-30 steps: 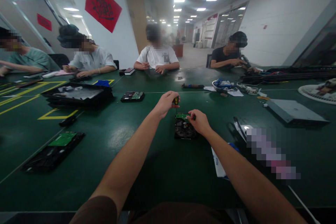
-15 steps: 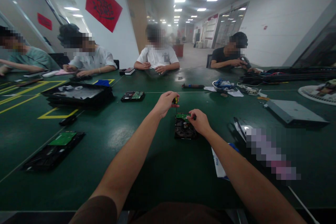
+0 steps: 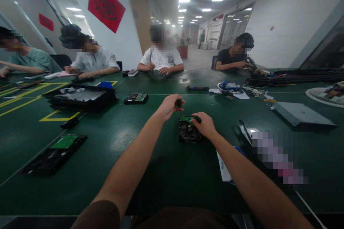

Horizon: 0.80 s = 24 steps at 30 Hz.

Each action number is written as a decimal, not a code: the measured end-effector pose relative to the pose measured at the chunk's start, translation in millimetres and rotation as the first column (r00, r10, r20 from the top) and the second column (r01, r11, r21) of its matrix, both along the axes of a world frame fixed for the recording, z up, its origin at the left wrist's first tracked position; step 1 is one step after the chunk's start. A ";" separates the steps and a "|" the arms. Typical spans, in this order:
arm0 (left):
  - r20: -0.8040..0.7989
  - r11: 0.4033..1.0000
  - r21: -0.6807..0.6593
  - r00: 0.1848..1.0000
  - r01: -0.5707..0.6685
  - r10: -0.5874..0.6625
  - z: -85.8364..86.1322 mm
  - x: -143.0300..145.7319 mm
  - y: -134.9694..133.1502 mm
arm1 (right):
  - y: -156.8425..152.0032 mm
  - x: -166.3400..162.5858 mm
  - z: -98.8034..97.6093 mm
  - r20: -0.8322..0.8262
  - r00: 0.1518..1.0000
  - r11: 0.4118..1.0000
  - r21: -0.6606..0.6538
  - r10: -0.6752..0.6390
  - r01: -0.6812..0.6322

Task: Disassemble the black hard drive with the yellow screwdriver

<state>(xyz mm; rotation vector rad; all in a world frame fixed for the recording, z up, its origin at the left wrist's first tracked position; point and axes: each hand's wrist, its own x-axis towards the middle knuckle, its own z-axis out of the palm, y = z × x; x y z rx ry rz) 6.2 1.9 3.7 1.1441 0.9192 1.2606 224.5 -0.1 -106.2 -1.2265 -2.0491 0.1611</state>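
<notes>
A black hard drive (image 3: 189, 132) with a green circuit board (image 3: 185, 118) at its far end lies on the table in front of me. Above its far left corner, my left hand (image 3: 172, 106) is closed round the black and yellow handle of a screwdriver (image 3: 178, 103). The thin shaft points down at the board; its tip is too small to make out. My right hand (image 3: 204, 123) grips the drive's right side, fingertips by the board. Something dark shows between those fingers, and I cannot tell whether it is part of the drive.
Another hard drive (image 3: 136, 98) lies beyond to the left, near a black tray (image 3: 80, 94). A larger black unit with a green board (image 3: 55, 154) is at left. A grey metal case (image 3: 303, 114) and a white-and-blue packet (image 3: 225, 166) are at right. Several people sit across the table.
The screwdriver handle has turned slightly in my left hand, showing less yellow. My right fingers have shifted a little at the board's edge. The drive stays in place.
</notes>
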 end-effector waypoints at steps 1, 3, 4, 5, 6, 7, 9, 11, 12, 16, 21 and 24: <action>-0.039 0.999 0.028 0.999 -0.030 0.031 -0.8 -0.9 1.5 | 0.0 0.0 0.1 0.007 1.000 1.000 -0.006 0.001 -0.001; -0.093 0.996 0.070 0.994 -0.058 0.064 -1.0 -1.9 2.8 | 0.0 -0.1 0.5 0.019 1.000 1.000 -0.018 0.007 -0.006; -0.097 0.996 0.071 0.994 -0.049 0.055 -0.5 -1.9 2.5 | -0.1 -0.3 0.8 0.024 1.000 1.000 -0.023 0.009 -0.009; -0.086 0.998 0.059 0.996 -0.026 0.031 0.3 -1.5 1.5 | -0.1 -0.5 1.1 0.028 1.000 1.000 -0.026 0.012 -0.011; -0.068 0.999 0.040 0.998 0.001 0.002 1.3 -0.9 0.2 | -0.2 -0.7 1.5 0.032 0.999 1.000 -0.026 0.013 -0.013; -0.048 0.999 0.022 0.999 0.024 -0.023 2.2 -0.1 -1.2 | -0.3 -0.9 1.9 0.035 0.999 1.000 -0.026 0.014 -0.013; -0.008 0.999 0.002 0.999 0.043 -0.043 3.5 1.2 -3.4 | -0.6 -1.2 2.7 0.041 0.999 1.000 -0.023 0.015 -0.014; 0.014 0.999 -0.002 0.999 0.038 -0.038 3.4 1.7 -3.7 | -1.1 -1.4 3.2 0.048 0.999 1.000 -0.023 0.012 -0.010; 0.006 1.000 0.004 1.000 0.029 -0.029 2.9 1.5 -3.1 | -1.3 -1.3 3.4 0.051 0.999 1.000 -0.024 0.009 -0.008; -0.135 0.995 0.092 0.989 -0.045 0.057 0.7 -0.5 0.3 | -1.7 -1.0 3.7 0.052 0.999 0.999 -0.032 0.012 -0.011; -0.175 0.995 0.089 0.982 -0.053 0.068 4.3 -0.7 -3.4 | -1.2 -0.6 4.1 0.051 0.998 0.999 -0.034 0.021 -0.019; -0.104 1.000 0.020 0.994 -0.016 0.018 6.8 1.2 -7.0 | -1.1 -0.6 4.2 0.045 0.999 0.999 -0.037 0.020 -0.018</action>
